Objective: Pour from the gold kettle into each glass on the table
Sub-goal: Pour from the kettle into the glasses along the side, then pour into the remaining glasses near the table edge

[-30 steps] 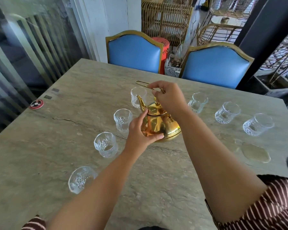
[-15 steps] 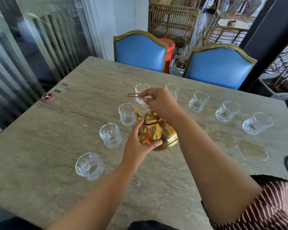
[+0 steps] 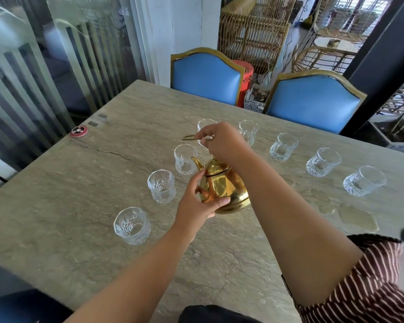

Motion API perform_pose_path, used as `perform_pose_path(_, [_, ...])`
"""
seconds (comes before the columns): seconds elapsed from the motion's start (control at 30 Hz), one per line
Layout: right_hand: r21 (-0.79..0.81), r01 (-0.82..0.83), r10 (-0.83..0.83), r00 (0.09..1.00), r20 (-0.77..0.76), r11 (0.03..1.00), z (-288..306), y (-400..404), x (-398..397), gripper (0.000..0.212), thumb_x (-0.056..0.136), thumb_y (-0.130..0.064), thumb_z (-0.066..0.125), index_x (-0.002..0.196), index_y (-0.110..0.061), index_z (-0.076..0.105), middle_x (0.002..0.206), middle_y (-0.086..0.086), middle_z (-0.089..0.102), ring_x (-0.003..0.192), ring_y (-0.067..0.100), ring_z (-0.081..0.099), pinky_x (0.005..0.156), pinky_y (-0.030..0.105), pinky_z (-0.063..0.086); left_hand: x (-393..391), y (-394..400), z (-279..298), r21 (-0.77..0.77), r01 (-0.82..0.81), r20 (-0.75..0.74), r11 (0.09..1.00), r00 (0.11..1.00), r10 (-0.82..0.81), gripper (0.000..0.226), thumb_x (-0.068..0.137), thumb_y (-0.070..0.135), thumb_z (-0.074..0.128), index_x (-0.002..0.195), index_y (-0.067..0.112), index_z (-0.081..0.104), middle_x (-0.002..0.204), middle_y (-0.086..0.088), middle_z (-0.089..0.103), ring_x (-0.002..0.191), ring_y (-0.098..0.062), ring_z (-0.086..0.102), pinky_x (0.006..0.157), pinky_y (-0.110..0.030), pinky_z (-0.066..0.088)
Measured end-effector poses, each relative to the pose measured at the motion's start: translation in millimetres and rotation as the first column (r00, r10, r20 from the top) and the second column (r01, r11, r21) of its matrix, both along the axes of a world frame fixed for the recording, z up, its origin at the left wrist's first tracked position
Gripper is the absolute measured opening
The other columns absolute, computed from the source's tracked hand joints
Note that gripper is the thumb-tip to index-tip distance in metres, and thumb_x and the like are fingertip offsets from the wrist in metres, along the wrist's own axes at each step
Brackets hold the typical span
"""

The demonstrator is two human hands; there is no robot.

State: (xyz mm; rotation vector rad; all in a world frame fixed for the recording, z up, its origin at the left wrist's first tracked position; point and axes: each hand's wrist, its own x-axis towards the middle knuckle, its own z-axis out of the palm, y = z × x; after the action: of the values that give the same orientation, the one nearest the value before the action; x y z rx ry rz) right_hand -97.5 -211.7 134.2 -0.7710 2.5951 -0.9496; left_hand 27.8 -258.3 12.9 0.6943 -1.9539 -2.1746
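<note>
The gold kettle (image 3: 224, 190) is at the table's middle, tilted with its spout (image 3: 197, 162) pointing left toward a clear cut glass (image 3: 184, 159). My right hand (image 3: 222, 142) grips the kettle's thin wire handle from above. My left hand (image 3: 197, 201) is pressed against the kettle's near side, thumb under its belly. Several glasses stand in an arc: one at the near left (image 3: 132, 226), one beside it (image 3: 161, 186), one partly hidden behind my right hand (image 3: 204, 127), and more to the right (image 3: 283, 146), (image 3: 323, 162), (image 3: 364, 180).
The grey stone table (image 3: 103, 206) has a crack on its left and a wet puddle (image 3: 357, 217) at the right. A red round disc (image 3: 79, 131) lies near the left edge. Two blue chairs (image 3: 205, 76) stand at the far side.
The kettle has shifted toward me and left along the row of glasses, both hands staying on it. The view has also moved, so the near-left glasses sit more central.
</note>
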Motion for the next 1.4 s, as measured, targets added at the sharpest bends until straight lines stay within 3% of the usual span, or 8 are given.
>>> perform_pose_path(0.07, [0.009, -0.001, 0.001, 1.0, -0.005, 1.0, 0, -1, 1, 0.021, 0.095, -0.019, 0.057, 0.108, -0.024, 0.073, 0.081, -0.003, 0.066, 0.044, 0.007, 0.04, 0.043, 0.02, 0.031, 1, -1, 2, 0.006, 0.0, 0.0, 1.0, 1.0, 0.0, 0.087, 0.062, 0.023, 0.092, 0.131, 0.053, 0.048, 0.122, -0.005, 0.055, 0.105, -0.013, 0.066, 0.077, -0.039, 0.062])
perform_pose_path(0.17, [0.016, 0.002, -0.002, 1.0, -0.017, 1.0, 1, -2, 1, 0.021, 0.095, -0.018, 0.057, 0.107, -0.025, 0.073, 0.108, 0.002, 0.072, 0.045, 0.007, 0.043, 0.044, 0.021, 0.034, 2, -2, 5, 0.023, 0.008, -0.012, 1.0, 1.0, -0.008, 0.085, 0.064, 0.019, 0.091, 0.13, 0.053, 0.048, 0.122, -0.006, 0.055, 0.101, -0.008, 0.065, 0.077, -0.037, 0.062])
perform_pose_path(0.3, [0.058, -0.003, 0.004, 1.0, -0.025, 0.998, 6, -4, 3, 0.022, 0.096, -0.018, 0.056, 0.109, -0.025, 0.072, 0.116, 0.003, 0.07, 0.045, 0.007, 0.043, 0.043, 0.021, 0.034, 3, -2, 7, 0.042, 0.01, -0.022, 0.999, 1.0, -0.01, 0.085, 0.065, 0.018, 0.09, 0.13, 0.052, 0.048, 0.122, -0.008, 0.054, 0.102, -0.009, 0.065, 0.075, -0.035, 0.062])
perform_pose_path(0.57, [0.069, 0.007, -0.007, 1.0, -0.009, 0.998, 8, -6, 5, 0.022, 0.096, -0.018, 0.056, 0.11, -0.025, 0.072, 0.106, 0.003, 0.071, 0.045, 0.007, 0.042, 0.042, 0.02, 0.031, 5, -3, 8, 0.049, 0.001, -0.046, 0.999, 0.999, 0.001, 0.085, 0.065, 0.017, 0.091, 0.13, 0.052, 0.048, 0.122, -0.008, 0.055, 0.097, -0.005, 0.065, 0.075, -0.037, 0.062])
perform_pose_path(0.77, [0.082, 0.007, -0.006, 1.0, -0.013, 0.997, 8, -9, 5, 0.021, 0.096, -0.02, 0.056, 0.11, -0.025, 0.071, 0.11, 0.002, 0.07, 0.045, 0.007, 0.043, 0.042, 0.02, 0.032, 6, -6, 9, 0.055, 0.002, -0.048, 0.998, 0.999, 0.0, 0.086, 0.065, 0.016, 0.09, 0.131, 0.051, 0.048, 0.124, -0.008, 0.055, 0.096, -0.002, 0.065, 0.078, -0.042, 0.062])
perform_pose_path(0.93, [0.065, 0.004, -0.002, 1.0, -0.026, 0.998, 5, -10, 5, 0.021, 0.096, -0.018, 0.056, 0.108, -0.024, 0.072, 0.116, 0.003, 0.07, 0.045, 0.007, 0.043, 0.043, 0.021, 0.033, 8, -7, 9, 0.066, 0.01, -0.049, 0.998, 0.999, -0.006, 0.083, 0.064, 0.017, 0.091, 0.122, 0.06, 0.049, 0.118, 0.002, 0.058, 0.095, -0.001, 0.068, 0.076, -0.037, 0.062])
perform_pose_path(1.17, [0.083, 0.012, -0.009, 0.999, -0.038, 0.996, 4, -14, 4, 0.022, 0.095, -0.018, 0.056, 0.106, -0.027, 0.072, 0.12, 0.002, 0.069, 0.047, 0.007, 0.044, 0.044, 0.022, 0.033, 9, -8, 12, 0.06, 0.014, -0.042, 0.998, 0.999, -0.011, 0.079, 0.063, 0.018, 0.091, 0.113, 0.065, 0.051, 0.124, -0.003, 0.057, 0.095, -0.001, 0.068, 0.077, -0.04, 0.062])
perform_pose_path(1.4, [0.089, 0.019, -0.016, 0.999, -0.036, 0.996, 6, -16, 4, 0.022, 0.095, -0.018, 0.056, 0.107, -0.026, 0.072, 0.126, 0.0, 0.065, 0.049, 0.007, 0.045, 0.043, 0.02, 0.033, 10, -10, 12, 0.062, 0.026, -0.044, 0.998, 0.999, -0.024, 0.081, 0.064, 0.017, 0.091, 0.117, 0.062, 0.05, 0.125, -0.003, 0.056, 0.095, -0.002, 0.067, 0.077, -0.04, 0.062])
